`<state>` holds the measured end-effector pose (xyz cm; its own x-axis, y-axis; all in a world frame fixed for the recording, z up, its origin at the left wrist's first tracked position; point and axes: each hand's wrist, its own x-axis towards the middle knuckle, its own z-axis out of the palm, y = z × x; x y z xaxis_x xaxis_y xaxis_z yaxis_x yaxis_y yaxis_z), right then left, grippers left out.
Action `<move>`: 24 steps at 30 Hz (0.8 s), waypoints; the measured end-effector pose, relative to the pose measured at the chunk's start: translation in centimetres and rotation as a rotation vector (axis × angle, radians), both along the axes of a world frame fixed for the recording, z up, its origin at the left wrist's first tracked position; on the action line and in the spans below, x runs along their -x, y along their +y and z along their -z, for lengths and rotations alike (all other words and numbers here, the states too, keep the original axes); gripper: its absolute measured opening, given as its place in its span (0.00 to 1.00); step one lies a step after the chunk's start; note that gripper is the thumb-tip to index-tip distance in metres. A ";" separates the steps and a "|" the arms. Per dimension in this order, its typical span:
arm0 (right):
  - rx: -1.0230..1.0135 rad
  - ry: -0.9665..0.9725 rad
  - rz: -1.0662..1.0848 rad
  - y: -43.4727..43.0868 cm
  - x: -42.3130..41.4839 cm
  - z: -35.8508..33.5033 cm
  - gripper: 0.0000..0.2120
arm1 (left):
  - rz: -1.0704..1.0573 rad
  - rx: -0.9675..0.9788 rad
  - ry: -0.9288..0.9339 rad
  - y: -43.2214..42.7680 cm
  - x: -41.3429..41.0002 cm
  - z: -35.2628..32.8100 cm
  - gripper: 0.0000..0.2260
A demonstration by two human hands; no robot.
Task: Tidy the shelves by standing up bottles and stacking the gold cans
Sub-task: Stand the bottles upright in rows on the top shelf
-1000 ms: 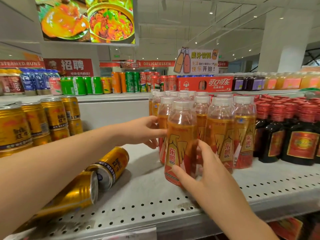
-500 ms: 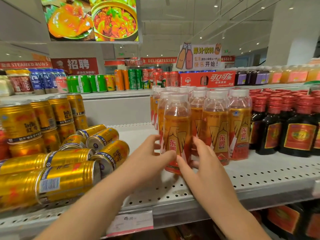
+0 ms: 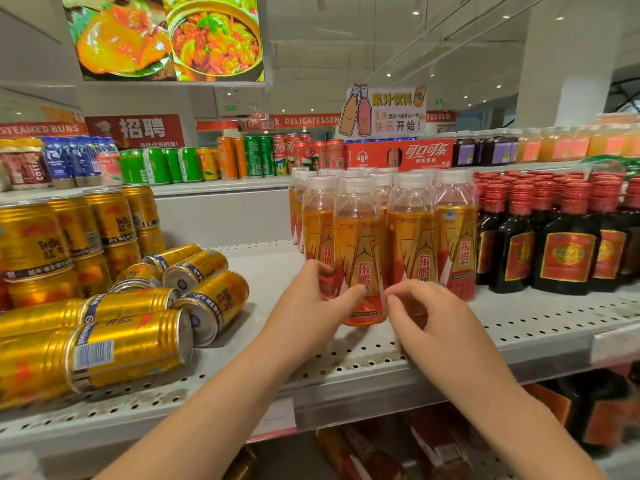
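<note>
Clamping the left hand round the front bottle, thumb lying across the label and fingers curling behind its left side. Holding it upright at the front of the orange bottle group, no longer tilting as a second ago. Curling the fingers of the right hand loosely by its lower right edge, where earlier pressing flat against it; touching or not, impossible to tell. Standing close to the front lip of the shelf. Leaving bare perforated room to the left, reaching as far as the gold cans lying on their sides, with dark bottles crowding just beside the group on the right
</note>
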<state>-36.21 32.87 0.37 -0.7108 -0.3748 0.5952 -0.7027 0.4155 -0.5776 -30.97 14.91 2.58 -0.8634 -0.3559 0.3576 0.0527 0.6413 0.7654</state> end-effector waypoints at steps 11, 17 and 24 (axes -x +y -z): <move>0.020 -0.031 -0.329 3.2 5.5 -1.3 0.07 | -0.323 -0.142 0.039 -2.0 2.4 -1.6 0.26; 0.025 -0.025 -0.422 3.6 6.3 -0.7 0.08 | -0.218 -0.104 -0.039 -1.8 4.3 -1.2 0.16; 0.043 0.026 -0.400 3.1 6.3 0.1 0.06 | -0.158 -0.124 -0.029 -1.5 3.8 -0.9 0.14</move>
<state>-42.55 35.93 0.32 -0.4987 -0.5931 0.6321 -0.8186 0.0825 -0.5685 -34.82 13.38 3.46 -0.8025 -0.5276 0.2785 -0.0644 0.5408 0.8387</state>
